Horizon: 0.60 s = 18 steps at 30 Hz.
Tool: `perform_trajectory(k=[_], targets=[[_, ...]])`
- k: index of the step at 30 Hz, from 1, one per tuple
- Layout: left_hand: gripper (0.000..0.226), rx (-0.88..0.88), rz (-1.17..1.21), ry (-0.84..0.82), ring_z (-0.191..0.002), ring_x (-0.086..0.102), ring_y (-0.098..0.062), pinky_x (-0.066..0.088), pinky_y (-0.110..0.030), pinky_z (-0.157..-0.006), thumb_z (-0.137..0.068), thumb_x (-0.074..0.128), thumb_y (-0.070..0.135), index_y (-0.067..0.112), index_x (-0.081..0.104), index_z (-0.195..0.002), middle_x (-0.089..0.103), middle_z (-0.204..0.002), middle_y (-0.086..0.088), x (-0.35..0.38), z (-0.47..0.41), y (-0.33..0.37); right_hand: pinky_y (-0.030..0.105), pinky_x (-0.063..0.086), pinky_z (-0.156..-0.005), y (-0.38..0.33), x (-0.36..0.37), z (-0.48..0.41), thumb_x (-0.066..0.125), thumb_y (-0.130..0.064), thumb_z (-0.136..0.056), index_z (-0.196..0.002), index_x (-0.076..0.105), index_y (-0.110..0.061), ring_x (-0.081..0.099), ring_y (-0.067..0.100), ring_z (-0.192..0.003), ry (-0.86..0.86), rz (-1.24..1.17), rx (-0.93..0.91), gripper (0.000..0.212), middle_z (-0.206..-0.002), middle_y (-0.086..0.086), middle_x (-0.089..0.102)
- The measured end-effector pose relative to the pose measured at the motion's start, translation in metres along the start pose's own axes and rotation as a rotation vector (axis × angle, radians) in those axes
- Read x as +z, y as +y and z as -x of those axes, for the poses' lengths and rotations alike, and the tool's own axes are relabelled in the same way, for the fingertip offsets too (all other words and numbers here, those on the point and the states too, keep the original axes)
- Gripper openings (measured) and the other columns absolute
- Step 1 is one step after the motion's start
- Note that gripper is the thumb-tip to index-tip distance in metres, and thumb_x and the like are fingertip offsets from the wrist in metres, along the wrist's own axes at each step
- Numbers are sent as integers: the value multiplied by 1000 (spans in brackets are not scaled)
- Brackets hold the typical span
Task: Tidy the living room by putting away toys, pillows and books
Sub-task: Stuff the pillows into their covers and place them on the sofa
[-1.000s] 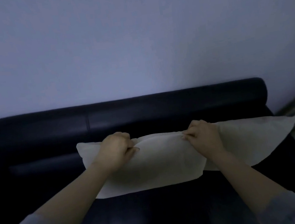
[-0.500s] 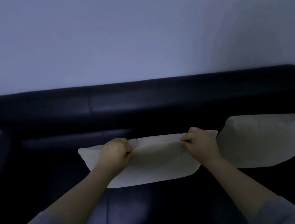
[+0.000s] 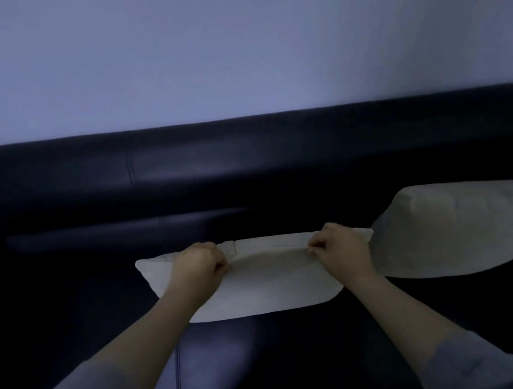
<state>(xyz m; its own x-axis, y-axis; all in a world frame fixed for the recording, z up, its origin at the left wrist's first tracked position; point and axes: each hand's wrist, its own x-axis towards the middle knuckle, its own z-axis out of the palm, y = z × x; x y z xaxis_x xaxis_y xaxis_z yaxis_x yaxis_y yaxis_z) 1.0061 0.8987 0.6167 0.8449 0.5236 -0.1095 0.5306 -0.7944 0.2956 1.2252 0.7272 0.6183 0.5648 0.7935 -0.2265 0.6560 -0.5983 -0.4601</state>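
We hold a long white cloth pillow (image 3: 267, 281) low over the seat of a big dark leather sofa (image 3: 243, 159). Its bottom edge looks to rest on the seat. Our left hand (image 3: 197, 265) pinches the pillow's top edge near the left end. Our right hand (image 3: 341, 246) pinches the same edge near the right end. Each grip is tight on the cloth, with the fingers curled in. A second puffy white pillow (image 3: 461, 228) lies on the sofa just beside it, to the right. A plain pale wall (image 3: 227, 40) is behind the sofa.
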Motion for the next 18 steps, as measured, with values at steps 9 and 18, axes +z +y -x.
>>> perform_trajectory(k=[9, 18], targets=[[10, -108, 5, -29, -70, 61, -22, 44, -27, -57, -77, 76, 21, 15, 75, -69, 67, -72, -1, 33, -26, -15, 24, 34, -65, 16, 30, -30, 66, -25, -85, -89, 75, -19, 58, 12, -81, -42, -17, 44, 12, -84, -10, 56], [10, -138, 19, -36, -64, 61, -21, 40, -26, -51, -72, 80, 21, 16, 73, -65, 65, -70, 1, 63, -64, -44, 25, 38, -65, 23, 60, -78, 67, -20, -84, -87, 75, -16, 59, 13, -80, -26, -51, 72, 10, -89, -4, 63]])
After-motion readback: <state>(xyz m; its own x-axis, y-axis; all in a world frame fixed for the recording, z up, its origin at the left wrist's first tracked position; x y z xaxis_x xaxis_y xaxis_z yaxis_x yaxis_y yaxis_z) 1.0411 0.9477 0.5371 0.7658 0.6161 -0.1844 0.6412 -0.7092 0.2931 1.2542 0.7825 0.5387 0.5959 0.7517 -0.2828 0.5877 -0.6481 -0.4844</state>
